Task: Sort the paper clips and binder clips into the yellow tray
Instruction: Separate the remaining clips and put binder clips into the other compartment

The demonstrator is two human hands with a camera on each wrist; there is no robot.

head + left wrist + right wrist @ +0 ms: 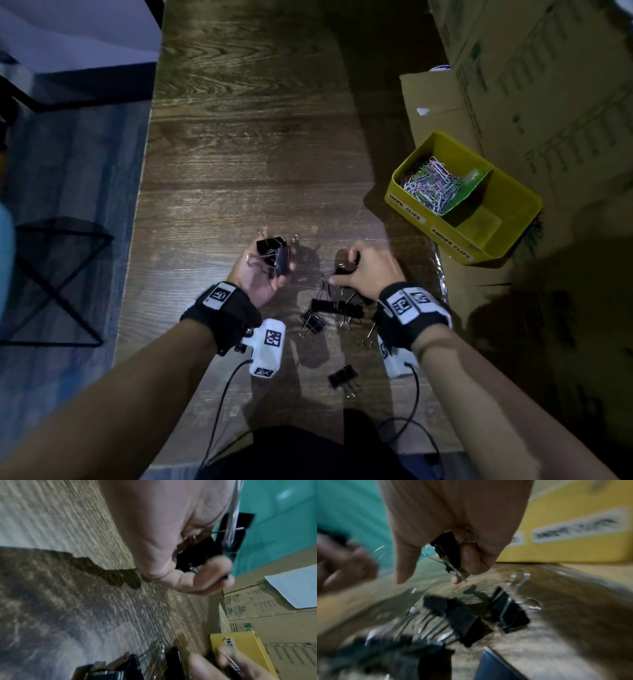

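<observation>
Black binder clips (337, 310) lie in a loose cluster on the wooden desk (239, 154), well short of the yellow tray (510, 222), with one more clip (342, 376) lying apart, farther from the tray. Tray sits on flattened cardboard (548, 102) at the desk's edge. Its compartment marked for paper clips holds a heap of pastel paper clips (433, 183); the compartment beside it (label reads binder clips) shows bare yellow floor.

Left hand (263, 274), palm up, lies on the far side of the cluster from the tray. Its grip is curled round several held clips (274, 253), wire handles sticking out.

Right hand (368, 270) hovers over the cluster, on the side nearer the tray, knuckles up. Wrist view shows its grip pinching one black clip (448, 550) between thumb and fingers, above the clips on the desk. Both wrist views are blurred.
</observation>
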